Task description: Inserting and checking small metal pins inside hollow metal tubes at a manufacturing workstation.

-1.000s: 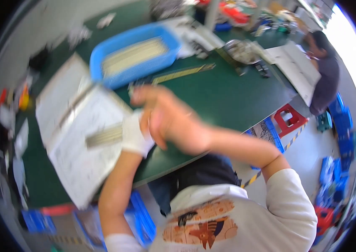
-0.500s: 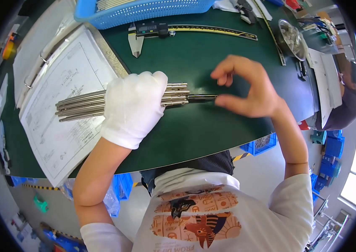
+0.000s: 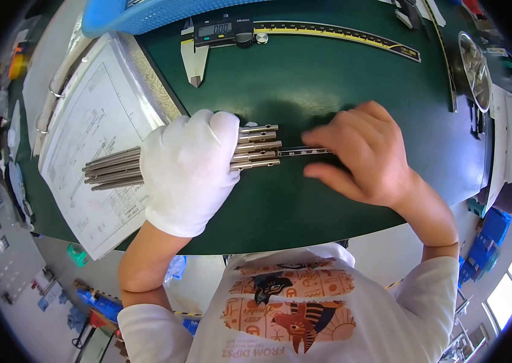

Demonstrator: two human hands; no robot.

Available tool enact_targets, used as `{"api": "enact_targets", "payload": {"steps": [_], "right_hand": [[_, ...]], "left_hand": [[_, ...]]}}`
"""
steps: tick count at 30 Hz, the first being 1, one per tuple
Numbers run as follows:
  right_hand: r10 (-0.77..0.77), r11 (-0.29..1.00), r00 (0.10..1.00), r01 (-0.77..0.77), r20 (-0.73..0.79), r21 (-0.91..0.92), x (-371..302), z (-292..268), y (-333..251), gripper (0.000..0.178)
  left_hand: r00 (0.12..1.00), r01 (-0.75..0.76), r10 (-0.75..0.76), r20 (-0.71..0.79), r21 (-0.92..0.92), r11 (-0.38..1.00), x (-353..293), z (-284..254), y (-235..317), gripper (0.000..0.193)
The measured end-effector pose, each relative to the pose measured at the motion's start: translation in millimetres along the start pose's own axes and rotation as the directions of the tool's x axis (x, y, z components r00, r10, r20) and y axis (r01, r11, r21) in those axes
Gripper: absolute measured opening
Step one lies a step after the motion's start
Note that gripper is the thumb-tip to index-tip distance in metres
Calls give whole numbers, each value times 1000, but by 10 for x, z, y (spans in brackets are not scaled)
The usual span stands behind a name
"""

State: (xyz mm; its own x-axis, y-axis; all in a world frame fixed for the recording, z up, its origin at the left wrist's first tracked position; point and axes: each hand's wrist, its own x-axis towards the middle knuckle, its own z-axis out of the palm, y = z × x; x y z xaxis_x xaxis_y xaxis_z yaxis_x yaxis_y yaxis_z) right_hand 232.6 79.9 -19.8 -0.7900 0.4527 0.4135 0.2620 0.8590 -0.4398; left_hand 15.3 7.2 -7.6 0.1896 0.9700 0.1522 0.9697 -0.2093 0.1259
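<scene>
My left hand [image 3: 189, 172], in a white glove, is closed around a bundle of slim metal tubes [image 3: 257, 149]. Small holes show near the tubes' right ends, and their left ends [image 3: 111, 169] reach over a drawing page. From the right end of one tube sticks a thin dark pin with light markings [image 3: 301, 151]; how deep it sits is hidden. My bare right hand [image 3: 368, 157] is at the pin's free end, thumb and forefinger apart above and below it. That hand is slightly blurred, and its fingers do not appear to grip the pin.
Beyond the bundle lies a digital caliper [image 3: 226, 31] on the green table [image 3: 256, 224]. An open ring binder with drawings [image 3: 81, 139] is at left. A blue basket [image 3: 165, 18] stands at the far edge. At right are a steel ruler [image 3: 446, 57] and a metal bowl [image 3: 473, 71].
My view has shifted, so the caliper appears larger. My right hand has turned more palm-down, its fingers still apart by the pin. My left hand keeps its hold on the tubes.
</scene>
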Motion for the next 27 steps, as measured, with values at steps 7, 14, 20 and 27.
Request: {"api": "enact_targets", "payload": {"steps": [7, 14, 20, 27], "right_hand": [[8, 995, 998, -14, 61, 103, -23, 19, -11, 19], [-45, 998, 999, 46, 15, -48, -2, 9, -81, 27], [28, 999, 1000, -27, -6, 26, 20, 37, -110, 28], [-82, 996, 996, 81, -25, -32, -31, 67, -126, 28]], "left_hand": [[997, -56, 57, -41, 28, 998, -9, 8, -14, 25], [988, -89, 93, -125, 38, 995, -68, 45, -37, 26], [993, -54, 52, -105, -20, 998, -74, 5, 6, 32], [979, -138, 139, -150, 16, 990, -99, 21, -43, 24]]}}
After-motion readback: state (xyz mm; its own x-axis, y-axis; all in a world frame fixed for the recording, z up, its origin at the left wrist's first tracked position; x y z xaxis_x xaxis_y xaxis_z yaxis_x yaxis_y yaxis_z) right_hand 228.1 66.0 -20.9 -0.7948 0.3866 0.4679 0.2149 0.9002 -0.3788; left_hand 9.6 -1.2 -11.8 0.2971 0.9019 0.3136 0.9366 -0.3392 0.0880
